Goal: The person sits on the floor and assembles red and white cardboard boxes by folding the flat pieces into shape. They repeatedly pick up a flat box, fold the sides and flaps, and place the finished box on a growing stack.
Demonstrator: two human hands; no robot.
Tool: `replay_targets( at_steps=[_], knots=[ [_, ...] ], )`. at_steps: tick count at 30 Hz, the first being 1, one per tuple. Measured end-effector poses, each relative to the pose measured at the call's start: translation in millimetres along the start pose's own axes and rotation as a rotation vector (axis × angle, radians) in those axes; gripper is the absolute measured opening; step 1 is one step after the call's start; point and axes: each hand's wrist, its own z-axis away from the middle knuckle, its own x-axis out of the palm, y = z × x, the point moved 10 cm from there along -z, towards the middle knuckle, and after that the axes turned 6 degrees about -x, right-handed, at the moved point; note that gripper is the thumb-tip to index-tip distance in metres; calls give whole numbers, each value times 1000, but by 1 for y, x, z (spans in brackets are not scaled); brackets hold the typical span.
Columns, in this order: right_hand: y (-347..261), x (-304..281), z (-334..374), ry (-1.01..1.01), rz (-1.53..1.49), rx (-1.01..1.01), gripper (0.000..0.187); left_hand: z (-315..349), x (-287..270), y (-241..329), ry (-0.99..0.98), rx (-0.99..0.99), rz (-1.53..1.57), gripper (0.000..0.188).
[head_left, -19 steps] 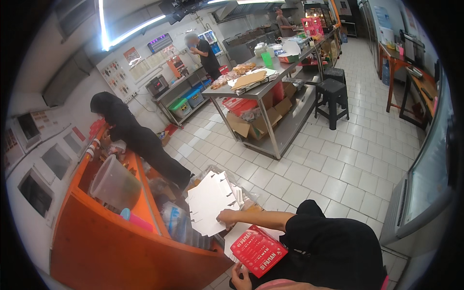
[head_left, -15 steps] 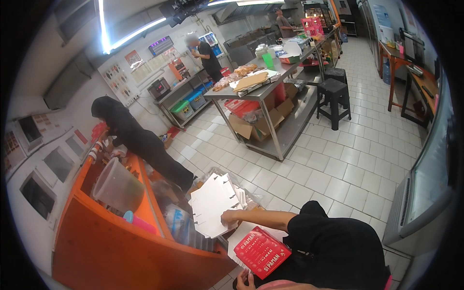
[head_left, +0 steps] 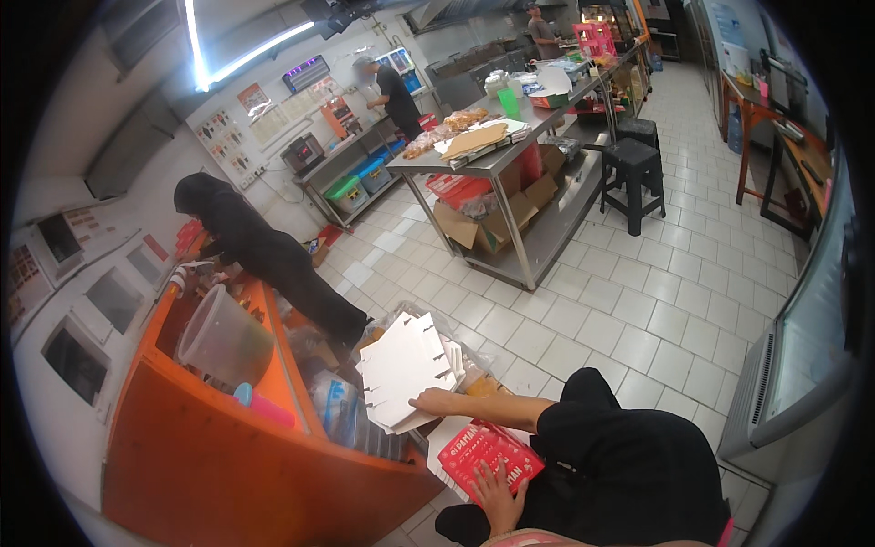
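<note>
My left hand (head_left: 497, 497) lies with fingers spread on a red printed cardboard box (head_left: 478, 453), which looks flat and rests at my lap. White card (head_left: 444, 448) pokes out from under its left side. My right arm reaches across to a stack of flat white box blanks (head_left: 401, 369) with notched edges. At the stack's near right edge, my right hand (head_left: 433, 401) is closed on the top blank; its thumb is hidden. The stack sits on clear plastic bags.
An orange counter (head_left: 228, 447) with a clear plastic bucket (head_left: 226, 337) stands at left, where a person in black (head_left: 264, 246) leans. Beyond are a steel table (head_left: 510, 173), black stools (head_left: 632, 169) and two more people. A glass-door fridge (head_left: 793, 337) stands at right.
My left hand has moved from the box's lower left edge onto its top, fingers now spread. My right hand has shifted slightly along the white stack. A person at the back has lowered their hands.
</note>
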Motion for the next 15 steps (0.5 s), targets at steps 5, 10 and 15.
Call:
replay_targets(
  at_steps=[5,10,15],
  knots=[
    [2,3,11,-211,-185,-21,32,2,16,3,-35,15,-210,75],
    [9,-32,64,121,-565,75,36,-2,19,-2,-26,-17,-200,73],
    [-30,-70,164,273,-359,218,28,-28,13,-7,13,-91,-254,71]
  ],
)
